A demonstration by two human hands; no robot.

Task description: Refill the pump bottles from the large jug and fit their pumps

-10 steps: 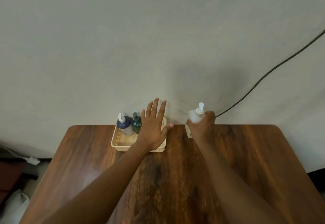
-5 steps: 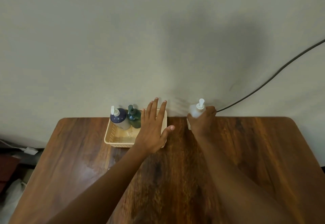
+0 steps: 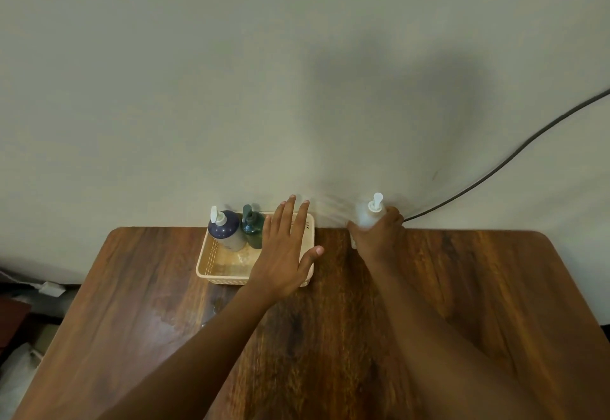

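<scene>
A person leans over a dark wooden desk [image 3: 462, 287] pushed against a pale wall. At the desk's far edge, toward 12 o'clock, a cream plastic basket [image 3: 211, 261] holds two pump bottles upright in its far-left corner: a navy bottle with a white pump [image 3: 226, 230] and, touching it at its 3 o'clock side, a dark green bottle with a green pump [image 3: 252, 230].

The left hand [image 3: 284, 254] hovers flat over the basket's right half, fingers straight and together, thumb spread out to the side, holding nothing. Whether it touches the basket rim cannot be told.

At 3 o'clock from the basket, well apart from it, the right hand [image 3: 379, 238] wraps its curled fingers around a white pump bottle [image 3: 368, 216], which stands at the desk's far edge against the wall, its white pump poking up above the knuckles.

A black cable [image 3: 515, 155] runs along the wall from behind that bottle up toward 2 o'clock.
</scene>
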